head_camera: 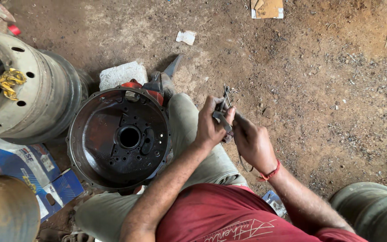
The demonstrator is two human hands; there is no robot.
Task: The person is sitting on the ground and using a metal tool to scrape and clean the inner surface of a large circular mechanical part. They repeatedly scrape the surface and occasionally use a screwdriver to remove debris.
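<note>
Small grey metal tool (pixel 223 112), slim and upright, pinched between both hands above the knee

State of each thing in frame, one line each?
left hand: gripping a small metal part
right hand: closed on the same part
bell housing: open side up, leaning on the knee
wheel rim: on its side
cardboard box: flattened on the ground

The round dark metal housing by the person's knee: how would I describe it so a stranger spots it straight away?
Start at the big pale wheel rim on the dirt floor at the left. Just right of it, against the person's left leg, lies the bell-shaped housing. It alone is a dark, oily bowl with a central hole, small bolt holes around it and a flanged edge.
</note>
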